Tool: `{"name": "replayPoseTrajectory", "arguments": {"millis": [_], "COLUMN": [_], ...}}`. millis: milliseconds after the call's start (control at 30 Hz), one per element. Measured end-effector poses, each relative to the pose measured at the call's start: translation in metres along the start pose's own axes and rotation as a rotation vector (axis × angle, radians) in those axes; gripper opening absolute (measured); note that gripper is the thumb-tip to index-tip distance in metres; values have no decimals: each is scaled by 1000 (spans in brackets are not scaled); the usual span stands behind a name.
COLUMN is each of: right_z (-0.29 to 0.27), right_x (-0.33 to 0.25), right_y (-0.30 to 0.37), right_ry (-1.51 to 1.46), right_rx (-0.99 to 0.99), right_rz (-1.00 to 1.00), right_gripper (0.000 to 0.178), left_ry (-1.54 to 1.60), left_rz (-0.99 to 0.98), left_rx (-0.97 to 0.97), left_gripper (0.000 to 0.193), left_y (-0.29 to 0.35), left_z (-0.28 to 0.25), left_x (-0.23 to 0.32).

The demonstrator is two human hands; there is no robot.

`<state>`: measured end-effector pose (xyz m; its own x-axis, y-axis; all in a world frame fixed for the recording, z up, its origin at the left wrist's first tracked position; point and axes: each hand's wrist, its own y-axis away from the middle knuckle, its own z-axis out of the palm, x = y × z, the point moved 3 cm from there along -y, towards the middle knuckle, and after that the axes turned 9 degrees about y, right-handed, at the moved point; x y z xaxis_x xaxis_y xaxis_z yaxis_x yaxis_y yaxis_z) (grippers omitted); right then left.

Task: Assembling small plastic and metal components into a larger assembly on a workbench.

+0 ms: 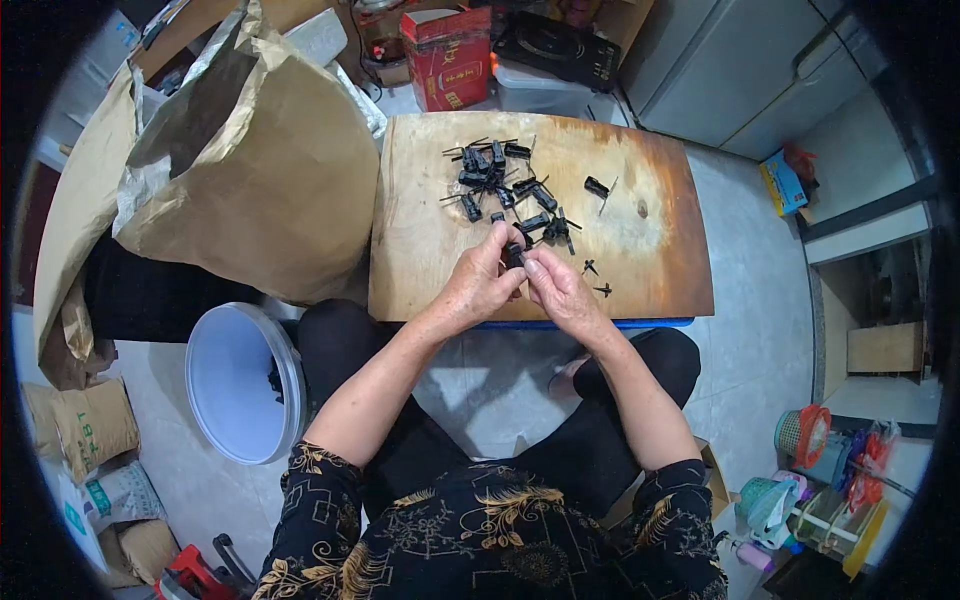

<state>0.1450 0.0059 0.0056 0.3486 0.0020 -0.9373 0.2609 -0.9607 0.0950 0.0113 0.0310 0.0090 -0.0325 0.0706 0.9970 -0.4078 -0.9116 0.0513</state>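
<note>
My left hand [478, 278] and my right hand [566, 292] meet over the near middle of a wooden board [420, 200]. Between their fingertips they grip a small black plastic part [515, 256], partly covered by the fingers. Just beyond the hands lies a loose pile of similar black plastic parts [482, 168], with thin prongs sticking out. One more such part [597, 186] rests apart on the right. Two tiny black cross-shaped pieces [603, 290] lie beside my right hand.
A large brown paper sack [270, 190] stands open left of the board. Below it is a white bucket [240, 385] with some black pieces inside. Behind the board are a red box [447, 60] and a black cooktop [556, 48]. Baskets [803, 435] sit at the right.
</note>
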Motion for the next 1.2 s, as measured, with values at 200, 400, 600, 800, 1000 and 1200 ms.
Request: {"name": "replayPoseTrajectory", "arguments": {"millis": [200,400,600,800,1000,1200], "right_z": [5,11,4,-4,-10,-13], "right_x": [11,16,15,13,2,1], "right_y": [-6,-9,-19,-7,4,12], "right_ry": [119,218,-31,-375,-465,-508], "right_rx": [32,247,276,119,48,-128], "right_rz": [11,-120,-140,-7,-21,69], "right_gripper": [17,20,19,15,18,29], "left_ry": [-320,-526,206,796,851,855], "left_rz": [123,338,27,-152,-205,-307], "left_rx": [43,136,131,35,-249,-496], "left_gripper": [26,28,27,36,40,43], "left_y": [-1,-3,-12,-3,5,16], "left_z": [0,5,-7,-9,1,9], "left_x": [2,4,-4,-3,-4,2]}}
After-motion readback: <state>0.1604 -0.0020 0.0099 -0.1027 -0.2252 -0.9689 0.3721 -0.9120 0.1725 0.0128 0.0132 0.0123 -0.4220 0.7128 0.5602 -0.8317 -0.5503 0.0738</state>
